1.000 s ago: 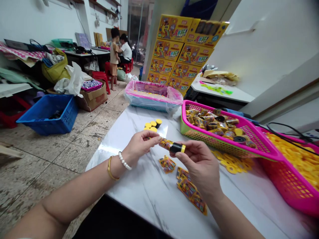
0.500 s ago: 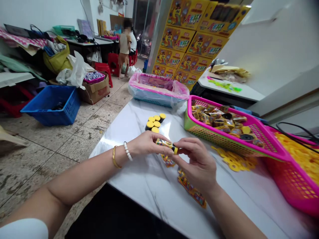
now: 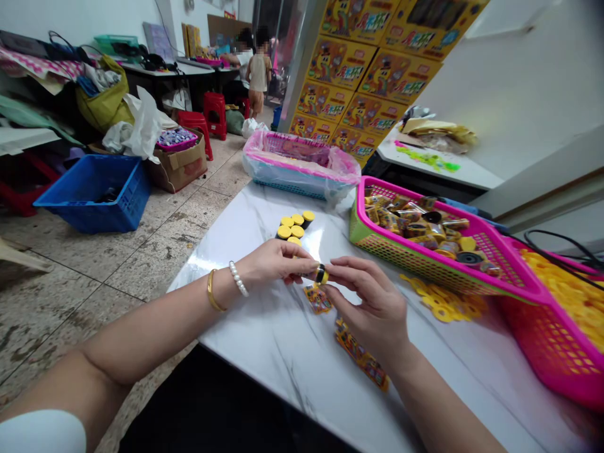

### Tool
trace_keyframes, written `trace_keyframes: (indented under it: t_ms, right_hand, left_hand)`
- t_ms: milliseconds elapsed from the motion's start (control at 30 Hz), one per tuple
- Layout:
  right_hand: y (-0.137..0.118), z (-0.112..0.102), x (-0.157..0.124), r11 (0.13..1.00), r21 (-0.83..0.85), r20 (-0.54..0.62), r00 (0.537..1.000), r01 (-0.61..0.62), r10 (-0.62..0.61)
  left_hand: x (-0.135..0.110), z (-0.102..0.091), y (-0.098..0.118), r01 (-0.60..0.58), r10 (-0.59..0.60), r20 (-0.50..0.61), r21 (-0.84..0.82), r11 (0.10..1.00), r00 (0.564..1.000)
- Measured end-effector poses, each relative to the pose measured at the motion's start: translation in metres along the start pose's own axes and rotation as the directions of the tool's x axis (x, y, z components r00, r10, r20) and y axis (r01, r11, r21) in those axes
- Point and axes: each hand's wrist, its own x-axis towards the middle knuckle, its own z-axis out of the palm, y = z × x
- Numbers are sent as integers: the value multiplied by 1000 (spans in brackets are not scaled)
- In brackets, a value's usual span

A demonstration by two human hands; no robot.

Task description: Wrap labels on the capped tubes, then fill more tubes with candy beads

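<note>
My left hand (image 3: 274, 264) and my right hand (image 3: 370, 308) pinch a small cylinder with a black and yellow end (image 3: 321, 274) between their fingertips, above the white marble-patterned tabletop (image 3: 264, 314). Most of the cylinder is hidden by my fingers. Just beyond my left hand stands a cluster of upright yellow-capped cylinders (image 3: 292, 228). Colourful printed wrappers (image 3: 317, 299) lie under and in front of my hands. A pink and green mesh basket of wrapped cylinders (image 3: 377, 242) sits to the right of my right hand.
Yellow rings (image 3: 441, 306) lie on the tabletop, and a pink basket of them (image 3: 552, 333) sits at the right edge. Beyond stand a plastic-lined basket (image 3: 299, 167) and stacked yellow cartons (image 3: 368, 75). A blue crate (image 3: 92, 195) rests on the floor; two people (image 3: 258, 72) are far back.
The cylinder has turned so its black and yellow end faces me, and less of its printed side shows. The standing person in the background has moved toward the right of the view.
</note>
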Motion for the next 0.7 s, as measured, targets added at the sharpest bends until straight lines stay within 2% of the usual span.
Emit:
trace_keyframes:
  t_ms: [67,200,300,400,500,567,633,667,700]
  right_hand:
    - [0,1,0,1000,12,-7,1000,-21,21]
    - [-4,6,0,964,188,19,982,-187,187]
    - [-5,9,-2,981,152,-39,991,-122,129]
    - [1,9,-4,998,50,-69,997,-42,46]
    - [7,7,-6,999,23,-58,998,-33,34]
    - [8,6,-5,998,39,-65,996,-55,57]
    - [7,6,-3,978,117,-82,980,-171,181]
    - [6,6,-2,943,188,-71,954,-274,291]
    - [4,6,1,878,277,-34,909,-391,416]
  left_hand:
    - [0,2,-1,-36,39,-46,82,996,998]
    - [-3,7,-4,-133,174,-128,275,952,976]
    - [-5,6,-1,-155,198,-87,363,919,976]
    - [-7,1,6,-119,128,-8,320,940,992]
    - [-6,-3,9,-14,12,11,227,974,1000]
    - [-4,-3,6,0,-1,8,211,978,1000]
    - [-1,-2,1,-56,57,3,214,975,998]
    - [0,-1,-2,-98,101,-3,216,971,995]
    - [1,0,-5,-139,145,-13,224,965,989]
